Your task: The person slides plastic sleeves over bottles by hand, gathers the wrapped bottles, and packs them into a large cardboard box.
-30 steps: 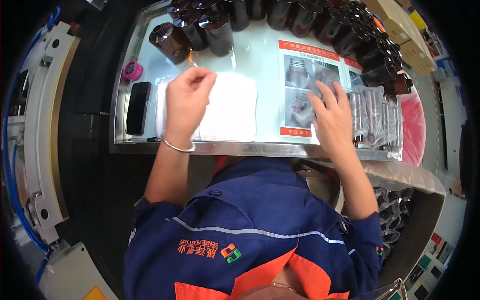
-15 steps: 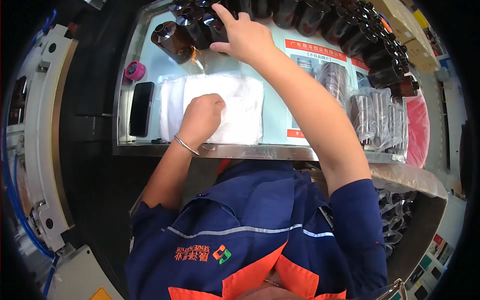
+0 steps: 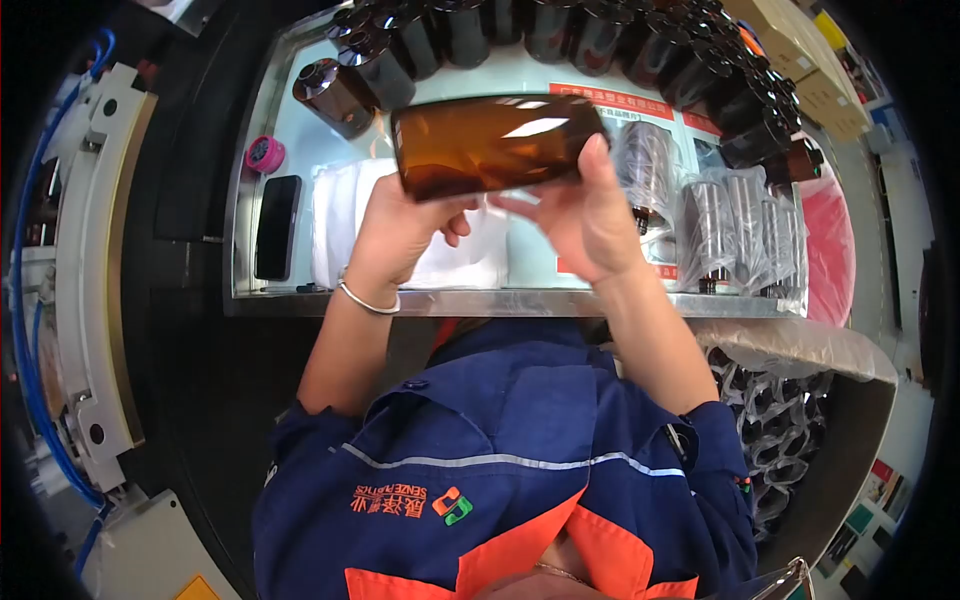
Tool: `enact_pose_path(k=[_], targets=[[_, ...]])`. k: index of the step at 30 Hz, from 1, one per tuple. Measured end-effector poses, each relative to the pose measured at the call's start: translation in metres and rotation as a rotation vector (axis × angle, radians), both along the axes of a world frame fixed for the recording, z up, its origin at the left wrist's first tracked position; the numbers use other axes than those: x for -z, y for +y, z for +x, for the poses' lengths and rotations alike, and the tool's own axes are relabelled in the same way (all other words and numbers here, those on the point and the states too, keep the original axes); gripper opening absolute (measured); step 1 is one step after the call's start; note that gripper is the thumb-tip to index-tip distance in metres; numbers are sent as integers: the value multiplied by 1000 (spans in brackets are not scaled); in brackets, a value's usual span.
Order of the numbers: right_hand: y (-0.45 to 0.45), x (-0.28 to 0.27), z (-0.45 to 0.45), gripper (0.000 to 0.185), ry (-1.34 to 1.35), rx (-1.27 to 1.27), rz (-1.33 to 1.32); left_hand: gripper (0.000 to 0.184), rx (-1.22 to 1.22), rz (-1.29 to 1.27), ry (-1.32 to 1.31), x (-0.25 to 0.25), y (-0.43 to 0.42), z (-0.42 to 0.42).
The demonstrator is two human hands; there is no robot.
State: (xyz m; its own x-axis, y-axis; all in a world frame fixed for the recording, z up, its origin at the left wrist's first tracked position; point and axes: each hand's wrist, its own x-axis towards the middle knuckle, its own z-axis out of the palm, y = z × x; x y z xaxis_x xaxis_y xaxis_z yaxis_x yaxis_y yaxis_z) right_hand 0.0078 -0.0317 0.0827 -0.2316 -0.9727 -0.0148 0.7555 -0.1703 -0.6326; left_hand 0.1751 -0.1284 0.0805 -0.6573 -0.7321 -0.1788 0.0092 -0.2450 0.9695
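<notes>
An amber bottle (image 3: 495, 145) lies sideways in the air above the table, held up by both hands. My right hand (image 3: 590, 220) grips its right end, with the thumb over the near side. At the bottle's left end, my left hand (image 3: 405, 230) is beneath and against it with fingers curled. Below the left hand lies a stack of white plastic bags (image 3: 460, 262). Several bagged bottles (image 3: 735, 235) lie at the right of the table, and one more bagged bottle (image 3: 645, 170) rests on the printed sheet (image 3: 620, 100).
Dark amber bottles (image 3: 590, 35) stand in a curve along the back and right. A phone (image 3: 278, 228) and a pink roll (image 3: 265, 154) are at the left of the metal-edged table (image 3: 520, 302). A lined box (image 3: 870, 400) of bagged bottles stands at the lower right.
My right hand has come back from the far bottles with an amber bottle. My left hand has risen slightly to meet it. A bagged bottle appeared on the sheet earlier.
</notes>
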Motion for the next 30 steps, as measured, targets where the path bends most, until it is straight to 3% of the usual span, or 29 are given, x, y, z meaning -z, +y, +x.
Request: enact_pose_path(k=[3, 6, 9, 11, 13, 15, 17, 21, 22, 25, 27, 30], targets=[[13, -2, 7, 48, 3, 74, -12, 14, 2, 28, 159, 6, 9, -9], [24, -2, -8, 41, 21, 216, 29, 10, 38, 281, 234, 4, 9, -7], [37, -4, -23, 49, 228, 365, -38, 7, 16, 337, 257, 0, 9, -2], [48, -2, -32, 62, 591, 430, -50, 8, 3, 353, 258, -3, 13, -1], [57, -7, -31, 70, 998, 419, -85, 8, 168, 248, 330, -11, 21, 1], [65, -20, -24, 71, 1453, 334, -134, 7, 282, 54, 72, -31, 38, -5], [65, -33, -19, 79, 1548, 346, -208, 7, 327, 75, 165, -29, 45, -2], [65, -26, -21, 82, 1197, 210, -253, 9, 352, 175, 297, -24, 51, 5], [61, -23, -24, 87, 1172, 295, -271, 8, 281, 213, 381, -20, 51, 4], [55, -28, -26, 89, 533, 257, -79, 8, 192, 254, 576, -11, 44, 7], [49, -13, -31, 88, 162, 84, -83, 9, 315, 441, 741, -11, 41, 10], [50, 20, -31, 86, 58, 154, -77, 8, 409, 467, 756, -8, 43, 4]])
